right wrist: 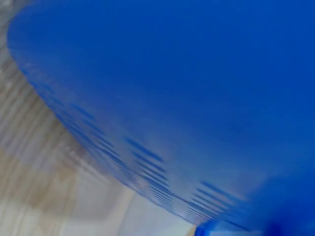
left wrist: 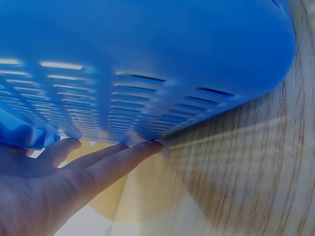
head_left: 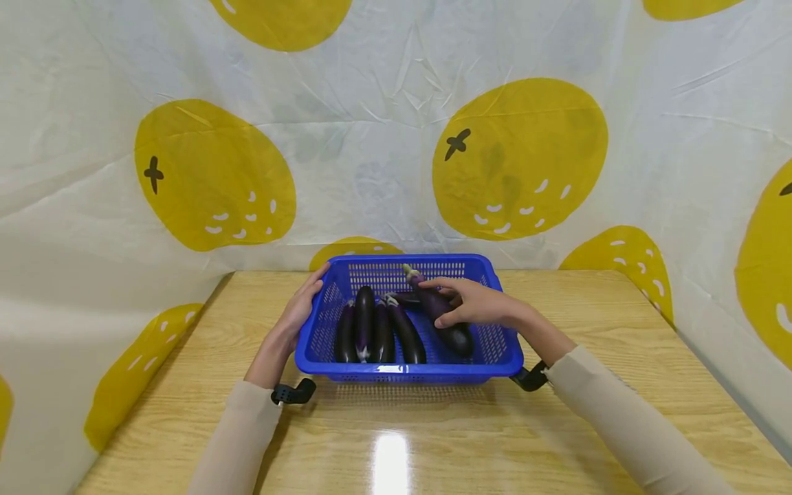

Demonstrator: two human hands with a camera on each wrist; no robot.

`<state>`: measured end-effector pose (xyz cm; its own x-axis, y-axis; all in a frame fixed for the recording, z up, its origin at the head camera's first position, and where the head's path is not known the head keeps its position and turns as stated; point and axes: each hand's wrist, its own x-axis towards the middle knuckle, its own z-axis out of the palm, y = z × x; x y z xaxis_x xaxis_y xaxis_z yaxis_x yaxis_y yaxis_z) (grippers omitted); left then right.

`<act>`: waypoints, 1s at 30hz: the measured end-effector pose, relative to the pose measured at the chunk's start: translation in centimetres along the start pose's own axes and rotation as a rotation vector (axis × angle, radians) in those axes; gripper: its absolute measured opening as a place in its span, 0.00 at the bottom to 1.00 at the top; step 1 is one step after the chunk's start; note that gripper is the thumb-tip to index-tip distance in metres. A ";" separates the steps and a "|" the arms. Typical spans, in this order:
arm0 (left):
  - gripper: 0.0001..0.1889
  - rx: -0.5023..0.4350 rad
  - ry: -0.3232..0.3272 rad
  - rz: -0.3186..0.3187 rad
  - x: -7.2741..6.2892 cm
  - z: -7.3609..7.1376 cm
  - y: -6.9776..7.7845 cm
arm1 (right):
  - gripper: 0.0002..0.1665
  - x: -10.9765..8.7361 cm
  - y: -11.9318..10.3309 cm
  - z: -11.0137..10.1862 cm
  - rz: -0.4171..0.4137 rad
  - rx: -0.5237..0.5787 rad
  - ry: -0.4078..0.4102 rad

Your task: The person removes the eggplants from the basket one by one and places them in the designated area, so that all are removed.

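A blue slotted plastic basket [head_left: 396, 369] stands on the wooden table. Inside its left half several dark purple eggplants [head_left: 365, 323] lie side by side, roughly lengthwise toward me. One more eggplant [head_left: 405, 298] lies crosswise behind, partly covered. My right hand [head_left: 473, 302] reaches over the right rim and grips a larger eggplant [head_left: 454, 337] between thumb and fingers, its pale stem pointing up to the back left. Against the basket's left side rests my left hand [head_left: 300, 309]; in the left wrist view its fingers [left wrist: 118, 164] lie fairly straight along the slotted wall. The right wrist view shows only basket wall and table, no hand.
The wooden table [head_left: 216, 330] extends to both sides and in front of the basket. Behind it hangs a white cloth [head_left: 365, 172] with yellow fruit prints, close to the basket's back edge. A dark wrist mount [head_left: 293, 392] sits on each forearm, the right one close to the basket's corner.
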<state>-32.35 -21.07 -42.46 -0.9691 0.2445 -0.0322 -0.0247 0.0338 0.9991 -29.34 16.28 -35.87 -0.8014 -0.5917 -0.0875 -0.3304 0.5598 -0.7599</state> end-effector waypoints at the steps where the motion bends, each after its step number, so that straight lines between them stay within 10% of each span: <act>1: 0.27 0.003 0.001 0.002 0.0 0.0 0.0 | 0.47 -0.1 -0.1 -0.2 -0.003 0.003 0.009; 30: 0.27 0.007 -0.017 0.016 0.0 -0.3 -0.1 | 0.46 -6.1 0.2 -4.1 -0.046 0.139 0.164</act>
<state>-32.38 -21.33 -42.51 -0.9651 0.2615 -0.0165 -0.0072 0.0368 0.9993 -26.62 22.37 -32.82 -0.8610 -0.5065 0.0466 -0.3056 0.4420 -0.8434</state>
